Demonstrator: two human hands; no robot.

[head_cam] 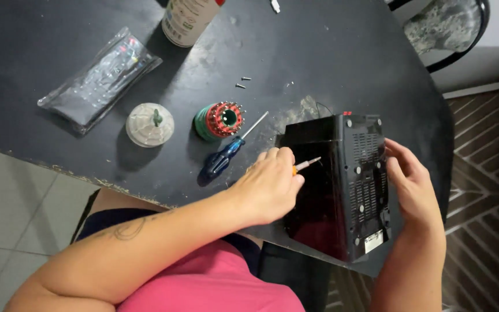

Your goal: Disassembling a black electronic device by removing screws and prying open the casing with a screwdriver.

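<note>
Black set-top box (342,185) stands tipped on its side at the near edge of the dark bench (319,52), vented underside with screw holes and a white label facing right, glossy panel facing left. Left hand (270,188) grips a small orange-handled screwdriver (306,166), fingers pressed together around the handle, metal tip pointing at the box's glossy panel near the top edge. Right hand (412,185) steadies the vented side, fingers spread and touching the casing, palm against the box's far-right edge.

Left of the box, a blue-handled screwdriver (229,151) lies on the bench, just beside a green and red round bit holder (220,120). Further left, a clear domed lid (149,124) with a green knob. A remote control in a clear plastic bag (100,78) lies near the far-left part. A white cylindrical container (187,20) stands at the top edge. Two small loose screws (242,82) sit between the container and the box. A chair (443,26) shows top right, off the bench.
</note>
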